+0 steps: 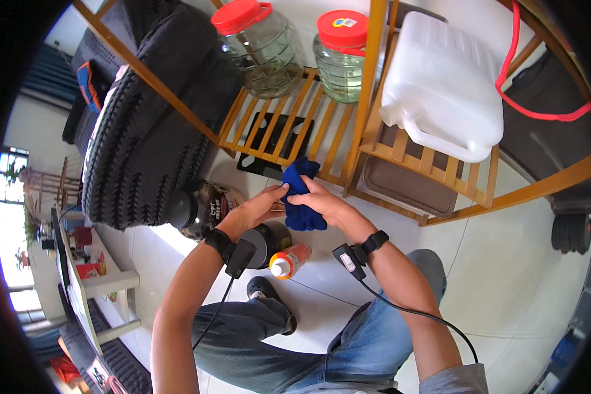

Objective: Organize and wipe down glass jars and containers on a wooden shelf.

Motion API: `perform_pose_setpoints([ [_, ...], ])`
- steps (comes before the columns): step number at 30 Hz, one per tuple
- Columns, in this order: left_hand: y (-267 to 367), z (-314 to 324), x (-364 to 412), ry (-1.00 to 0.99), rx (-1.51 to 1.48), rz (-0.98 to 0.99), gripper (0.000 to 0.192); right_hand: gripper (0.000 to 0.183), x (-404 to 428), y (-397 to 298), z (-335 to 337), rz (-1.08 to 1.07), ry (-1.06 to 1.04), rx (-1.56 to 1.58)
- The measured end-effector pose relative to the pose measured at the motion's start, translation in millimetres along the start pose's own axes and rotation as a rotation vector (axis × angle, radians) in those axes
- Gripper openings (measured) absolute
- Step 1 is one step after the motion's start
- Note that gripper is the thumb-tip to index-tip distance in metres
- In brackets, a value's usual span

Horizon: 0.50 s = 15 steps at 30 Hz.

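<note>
A dark blue cloth [303, 214] is bunched between my two hands, in front of a slatted wooden rack [320, 133]. My left hand [259, 206] pinches its left side with the thumb on top; the lower fingers are partly hidden. From the other side, my right hand [322, 201] grips the cloth with thumb and fingers. Below the hands, on the tiled floor, stand an orange bottle with a white cap [290, 261] and a dark round-lidded tub [263, 246]. A large jar with a black lid [214, 204] stands left of my left hand.
Two red-lidded jars [258, 54] [342, 64] stand on the rack. A white plastic jerrycan [443, 88] lies on the right-hand shelf, above a brown tray [409, 187]. A dark-covered sofa [152, 133] is at left, and a white table [108, 285] lies lower left. Cables hang from both wrist devices.
</note>
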<state>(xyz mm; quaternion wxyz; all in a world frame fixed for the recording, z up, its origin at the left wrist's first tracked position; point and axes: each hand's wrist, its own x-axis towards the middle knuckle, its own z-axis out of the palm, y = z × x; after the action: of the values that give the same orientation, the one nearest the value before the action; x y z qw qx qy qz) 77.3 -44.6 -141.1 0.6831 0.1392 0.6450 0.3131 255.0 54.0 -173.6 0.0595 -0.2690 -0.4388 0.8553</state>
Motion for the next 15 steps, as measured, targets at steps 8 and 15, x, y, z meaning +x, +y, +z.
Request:
perform_pose_setpoints([
  [8, -14.5, -10.1, -78.6, 0.106, -0.256, 0.229, 0.05, 0.064, -23.1, -37.8, 56.7, 0.014, -0.155, 0.121],
  [15, -7.6, 3.0, -141.5, 0.241, -0.378, 0.43, 0.049, 0.06, -44.6, -65.5, 75.7, -0.089, -0.073, 0.045],
])
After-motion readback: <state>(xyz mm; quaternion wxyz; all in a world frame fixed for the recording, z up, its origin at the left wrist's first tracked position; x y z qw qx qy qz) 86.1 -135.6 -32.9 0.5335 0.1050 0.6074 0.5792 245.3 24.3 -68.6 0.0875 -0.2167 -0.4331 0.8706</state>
